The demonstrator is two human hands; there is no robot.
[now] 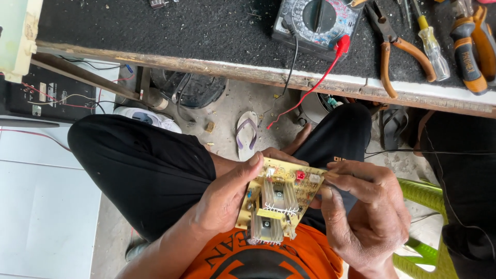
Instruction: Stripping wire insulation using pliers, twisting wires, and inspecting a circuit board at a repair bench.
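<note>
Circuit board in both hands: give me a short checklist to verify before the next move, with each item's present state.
1. Left hand grips the circuit board by its edge: ok.
2. Right hand pinches the opposite edge: ok.
3. Component side with heat sinks faces the camera: ok.
4. Board held over the lap, apart from the bench: ok.
5. Multimeter on the bench, red lead hanging loose off the bench edge: not ok.
6. Solder side condition: cannot tell.
</note>
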